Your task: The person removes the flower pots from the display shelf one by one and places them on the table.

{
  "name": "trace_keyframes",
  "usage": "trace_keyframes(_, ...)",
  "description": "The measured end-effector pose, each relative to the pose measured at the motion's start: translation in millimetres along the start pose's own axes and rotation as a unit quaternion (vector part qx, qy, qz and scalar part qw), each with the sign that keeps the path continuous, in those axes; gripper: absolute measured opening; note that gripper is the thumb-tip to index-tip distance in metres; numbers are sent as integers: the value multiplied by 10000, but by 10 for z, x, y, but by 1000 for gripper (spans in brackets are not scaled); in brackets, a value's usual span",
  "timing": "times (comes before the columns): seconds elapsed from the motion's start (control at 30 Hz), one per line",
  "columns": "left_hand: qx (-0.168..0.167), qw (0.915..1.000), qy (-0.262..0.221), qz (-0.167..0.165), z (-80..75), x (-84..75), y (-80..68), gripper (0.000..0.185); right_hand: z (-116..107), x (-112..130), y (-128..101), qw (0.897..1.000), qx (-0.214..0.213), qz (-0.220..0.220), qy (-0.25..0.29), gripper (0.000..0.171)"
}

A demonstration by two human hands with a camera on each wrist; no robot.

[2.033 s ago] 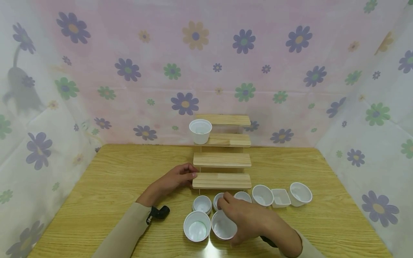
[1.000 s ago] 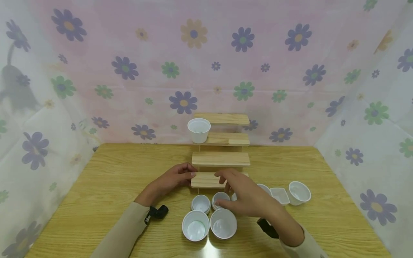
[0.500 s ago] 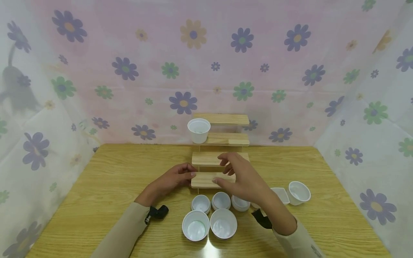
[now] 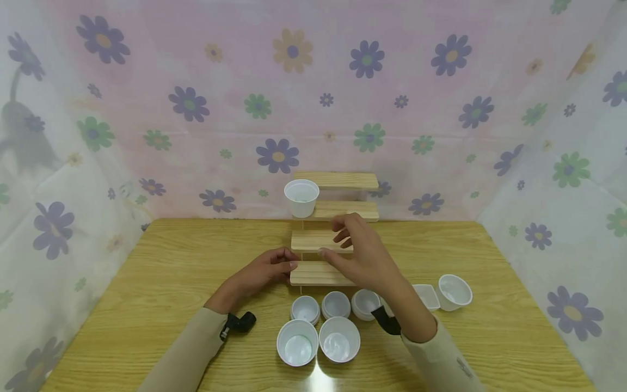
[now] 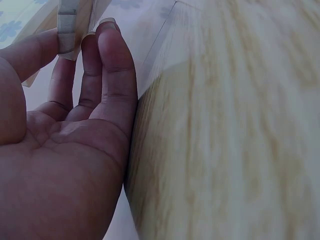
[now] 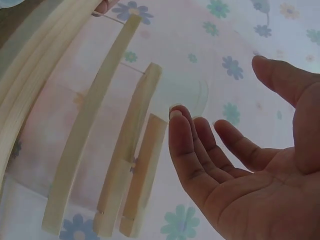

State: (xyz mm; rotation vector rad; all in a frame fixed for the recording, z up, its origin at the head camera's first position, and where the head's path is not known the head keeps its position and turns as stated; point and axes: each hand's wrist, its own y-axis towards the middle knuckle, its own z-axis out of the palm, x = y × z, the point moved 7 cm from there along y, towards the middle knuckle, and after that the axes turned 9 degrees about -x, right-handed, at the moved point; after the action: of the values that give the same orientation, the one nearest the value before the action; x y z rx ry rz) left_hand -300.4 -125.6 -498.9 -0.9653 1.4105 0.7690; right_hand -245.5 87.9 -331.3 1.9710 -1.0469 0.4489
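A stepped wooden display stand [image 4: 320, 274] with several plank treads stands in the middle of the table. My left hand [image 4: 259, 271] pinches the left end of its lowest tread; in the left wrist view the thumb and fingers lie on either side of the plank end [image 5: 67, 27]. My right hand [image 4: 364, 255] hovers over the lower treads with fingers loosely bent and nothing held, as the right wrist view of the hand [image 6: 240, 185] also shows. A white plastic cup [image 4: 301, 198] sits at the left end of the second tread from the top.
In front of the stand are two larger white cups [image 4: 297, 343] and three small round tubs [image 4: 336, 305]. To the right are a square white cup [image 4: 427, 296] and a round one [image 4: 454, 293]; another is largely hidden by my right forearm. A flowered cloth [image 4: 220, 120] hangs behind.
My right hand has risen from the front cups, past the lowest tread, to the treads above. The left hand keeps its hold on the stand. The cups have stayed put.
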Motion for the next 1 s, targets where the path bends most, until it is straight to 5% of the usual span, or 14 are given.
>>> trace_keyframes(0.47, -24, 9999, 19, 98, -10, 0, 0, 29, 20, -38, 249, 9982, -469, 179, 330, 54)
trace_keyframes(1.0, -34, 10000, -33, -20, -11, 20, 12, 27, 106, -32, 602, 9984, -520, 215, 24, 76)
